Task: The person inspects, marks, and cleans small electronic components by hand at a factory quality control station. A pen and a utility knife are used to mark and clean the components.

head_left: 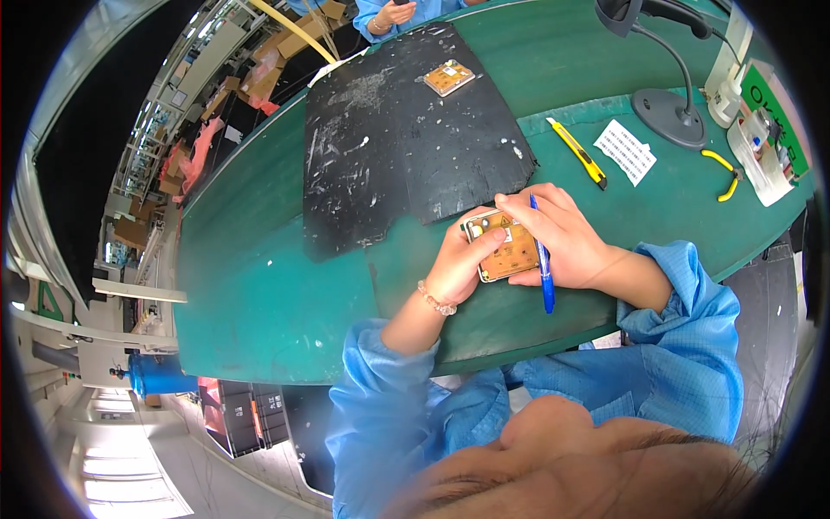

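Between my two hands is a small square circuit board (516,261), brown-orange in a pale frame. My left hand (458,264) grips its left side, with the thumb laid across the face of the board. Curled around the upper right of the board is my right hand (566,238), which also holds a blue pen (547,290) that points down past the board's right edge. A similar board (449,78) lies at the far end of a worn black mat (380,147).
On the green table (251,294), right of the mat, lie a yellow utility knife (577,154), a label sheet (625,151) and yellow-handled pliers (723,176). A scanner stand (670,119) and a white bin (761,164) with small items stand farther right. Another person's hand (396,13) shows across the table.
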A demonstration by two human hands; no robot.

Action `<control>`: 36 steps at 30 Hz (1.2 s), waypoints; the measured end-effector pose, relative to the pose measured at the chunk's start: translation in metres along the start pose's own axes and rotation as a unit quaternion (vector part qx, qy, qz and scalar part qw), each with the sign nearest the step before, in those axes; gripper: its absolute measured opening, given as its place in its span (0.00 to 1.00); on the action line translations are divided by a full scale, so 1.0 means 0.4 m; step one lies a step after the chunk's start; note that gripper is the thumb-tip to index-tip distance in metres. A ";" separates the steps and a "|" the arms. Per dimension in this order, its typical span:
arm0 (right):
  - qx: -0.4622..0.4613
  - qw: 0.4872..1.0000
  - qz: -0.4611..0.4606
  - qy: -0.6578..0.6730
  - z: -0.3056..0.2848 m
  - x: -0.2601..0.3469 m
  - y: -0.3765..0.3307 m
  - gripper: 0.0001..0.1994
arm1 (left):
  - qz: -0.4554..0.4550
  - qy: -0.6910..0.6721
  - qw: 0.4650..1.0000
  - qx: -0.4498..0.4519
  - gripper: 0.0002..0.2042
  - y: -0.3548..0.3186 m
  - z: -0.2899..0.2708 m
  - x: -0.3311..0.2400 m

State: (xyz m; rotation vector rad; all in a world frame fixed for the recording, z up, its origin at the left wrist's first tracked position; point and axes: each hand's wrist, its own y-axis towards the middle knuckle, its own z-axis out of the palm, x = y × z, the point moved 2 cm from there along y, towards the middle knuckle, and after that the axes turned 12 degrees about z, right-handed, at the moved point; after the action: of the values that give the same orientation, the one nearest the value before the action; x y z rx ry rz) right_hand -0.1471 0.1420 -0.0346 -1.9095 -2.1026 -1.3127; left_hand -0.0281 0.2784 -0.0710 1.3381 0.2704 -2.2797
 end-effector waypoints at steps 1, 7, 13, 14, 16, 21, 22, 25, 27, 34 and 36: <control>-0.001 1.000 -0.002 0.002 0.000 0.000 0.001 0.52 | 0.001 -0.004 1.000 0.001 0.14 0.000 -0.002 0.001; -0.002 1.000 -0.001 -0.002 0.002 0.001 -0.004 0.52 | -0.006 -0.005 1.000 0.001 0.14 0.002 -0.005 0.006; -0.001 1.000 0.000 -0.001 0.004 0.003 -0.005 0.52 | -0.003 -0.014 1.000 0.011 0.14 -0.002 -0.011 0.008; 0.000 1.000 0.003 -0.001 0.004 0.000 -0.006 0.53 | -0.004 -0.014 1.000 0.012 0.14 0.000 -0.008 0.007; 0.001 1.000 0.006 -0.004 0.002 -0.002 -0.003 0.52 | -0.003 -0.006 1.000 -0.002 0.14 0.004 -0.001 0.003; 0.012 1.000 0.000 -0.012 -0.011 -0.008 0.018 0.50 | 0.002 0.015 1.000 0.007 0.13 0.018 0.000 -0.014; 0.013 1.000 0.003 -0.006 -0.005 -0.002 -0.003 0.50 | -0.002 -0.001 1.000 0.003 0.13 0.000 0.001 0.003; 0.008 1.000 -0.004 -0.005 -0.001 -0.008 0.002 0.51 | 0.006 0.014 1.000 -0.009 0.14 0.003 -0.004 0.003; 0.014 1.000 0.001 -0.002 0.002 -0.002 -0.002 0.52 | 0.012 0.021 1.000 -0.005 0.13 -0.005 -0.005 0.007; 0.031 0.999 0.017 0.004 0.014 0.008 -0.002 0.53 | 0.025 0.026 0.999 -0.007 0.13 -0.018 -0.011 -0.001; 0.032 0.999 0.027 0.004 0.019 0.000 0.005 0.53 | 0.033 0.033 0.999 -0.013 0.13 -0.009 -0.017 -0.005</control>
State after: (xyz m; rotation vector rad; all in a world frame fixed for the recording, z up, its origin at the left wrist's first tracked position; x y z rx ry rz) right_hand -0.1419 0.1462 -0.0382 -1.9175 -2.0475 -1.2249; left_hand -0.0238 0.2850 -0.0729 1.3897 0.2720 -2.1743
